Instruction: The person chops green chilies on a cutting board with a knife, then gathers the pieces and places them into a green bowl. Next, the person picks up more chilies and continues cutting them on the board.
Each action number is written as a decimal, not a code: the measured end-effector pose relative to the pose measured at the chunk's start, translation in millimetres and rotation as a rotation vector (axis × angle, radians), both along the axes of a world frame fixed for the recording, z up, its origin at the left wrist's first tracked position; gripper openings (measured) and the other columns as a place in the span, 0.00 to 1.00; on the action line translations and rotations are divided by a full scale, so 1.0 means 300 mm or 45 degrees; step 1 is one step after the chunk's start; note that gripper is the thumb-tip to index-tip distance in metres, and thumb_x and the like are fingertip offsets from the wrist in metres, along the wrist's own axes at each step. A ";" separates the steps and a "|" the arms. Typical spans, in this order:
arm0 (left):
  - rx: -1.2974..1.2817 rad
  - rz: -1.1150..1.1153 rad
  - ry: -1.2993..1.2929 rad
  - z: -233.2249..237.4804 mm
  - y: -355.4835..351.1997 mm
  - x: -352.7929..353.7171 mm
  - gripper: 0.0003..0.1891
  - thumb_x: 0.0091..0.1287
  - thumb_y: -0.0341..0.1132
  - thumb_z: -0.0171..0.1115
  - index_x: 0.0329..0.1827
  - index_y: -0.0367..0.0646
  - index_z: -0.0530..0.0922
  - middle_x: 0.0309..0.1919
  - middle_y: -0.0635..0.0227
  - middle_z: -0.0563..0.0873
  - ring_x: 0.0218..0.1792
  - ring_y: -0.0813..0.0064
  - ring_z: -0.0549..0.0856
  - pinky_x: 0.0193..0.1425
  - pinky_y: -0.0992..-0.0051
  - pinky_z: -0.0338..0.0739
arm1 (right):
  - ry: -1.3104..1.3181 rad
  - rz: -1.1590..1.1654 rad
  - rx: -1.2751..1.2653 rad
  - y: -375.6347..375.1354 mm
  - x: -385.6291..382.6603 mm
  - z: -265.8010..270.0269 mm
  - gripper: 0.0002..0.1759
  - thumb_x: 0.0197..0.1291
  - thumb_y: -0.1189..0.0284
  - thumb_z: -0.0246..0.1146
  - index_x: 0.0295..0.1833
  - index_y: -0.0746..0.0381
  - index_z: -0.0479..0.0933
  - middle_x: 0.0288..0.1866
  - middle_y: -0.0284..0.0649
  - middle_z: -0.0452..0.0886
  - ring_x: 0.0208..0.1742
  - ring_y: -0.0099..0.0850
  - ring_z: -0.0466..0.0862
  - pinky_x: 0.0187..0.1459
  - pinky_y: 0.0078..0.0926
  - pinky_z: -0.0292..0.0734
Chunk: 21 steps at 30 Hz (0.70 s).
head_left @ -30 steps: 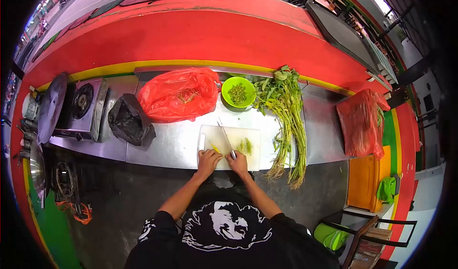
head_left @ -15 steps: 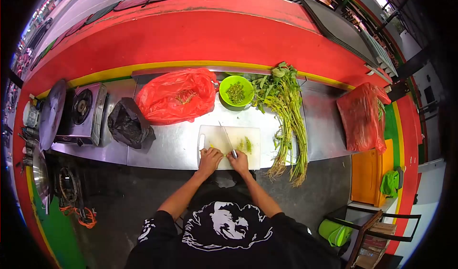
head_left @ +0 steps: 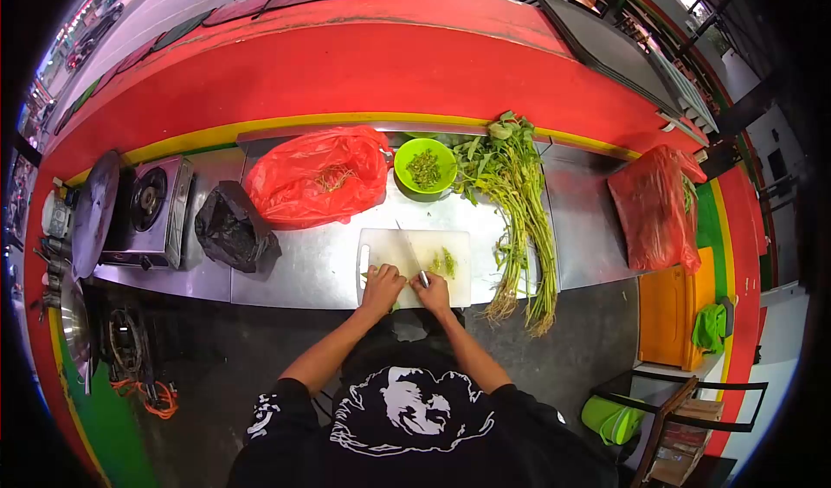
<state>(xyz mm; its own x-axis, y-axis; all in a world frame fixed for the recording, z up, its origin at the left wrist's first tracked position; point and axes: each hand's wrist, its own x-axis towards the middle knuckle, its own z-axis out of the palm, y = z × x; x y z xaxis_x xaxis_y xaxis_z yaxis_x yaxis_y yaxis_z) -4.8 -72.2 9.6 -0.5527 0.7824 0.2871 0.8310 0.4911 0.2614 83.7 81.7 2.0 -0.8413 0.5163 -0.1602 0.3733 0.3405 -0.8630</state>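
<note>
A white cutting board (head_left: 376,247) lies at the counter's front edge. My right hand (head_left: 431,291) is closed around the handle of a knife (head_left: 410,247), whose blade points away from me across the board. Beside it, my left hand (head_left: 383,288) has its fingers closed at the board's near left part. A bit of green vegetable stalk (head_left: 364,275) pokes out by those fingers; the rest of it is hidden. Small chopped green pieces (head_left: 447,262) lie on the board right of the blade.
Behind the board stands a green bowl (head_left: 433,146) of cut greens. Long leafy stalks with roots (head_left: 541,254) lie to the right. A red plastic bag (head_left: 303,180), a black bag (head_left: 229,228) and a gas stove (head_left: 177,202) are leftward. Another red bag (head_left: 649,211) sits far right.
The left hand has shifted very slightly, and a green stalk end shows at its left side. The knife and right hand stay almost in place; the view moved a little.
</note>
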 end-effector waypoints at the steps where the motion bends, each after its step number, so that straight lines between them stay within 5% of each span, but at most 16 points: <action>1: 0.052 -0.033 0.015 -0.002 0.001 -0.004 0.03 0.63 0.37 0.67 0.35 0.51 0.85 0.37 0.72 0.82 0.49 0.70 0.81 0.59 0.56 0.70 | 0.001 -0.001 0.001 0.000 0.000 0.005 0.09 0.61 0.69 0.74 0.40 0.64 0.86 0.29 0.39 0.87 0.30 0.25 0.83 0.37 0.29 0.79; 8: 0.209 -0.026 -0.087 -0.010 -0.008 0.021 0.05 0.61 0.33 0.64 0.38 0.47 0.85 0.38 0.69 0.82 0.44 0.67 0.84 0.54 0.65 0.73 | -0.028 -0.033 0.018 -0.004 0.001 0.003 0.10 0.60 0.68 0.74 0.40 0.64 0.86 0.28 0.41 0.87 0.29 0.27 0.84 0.37 0.30 0.79; 21: 0.289 0.115 -0.275 -0.023 -0.012 0.071 0.13 0.62 0.27 0.65 0.48 0.48 0.88 0.41 0.68 0.84 0.45 0.64 0.86 0.46 0.64 0.84 | 0.136 -0.067 -0.007 0.009 0.018 -0.006 0.12 0.63 0.67 0.74 0.39 0.66 0.85 0.26 0.37 0.82 0.26 0.23 0.76 0.33 0.28 0.75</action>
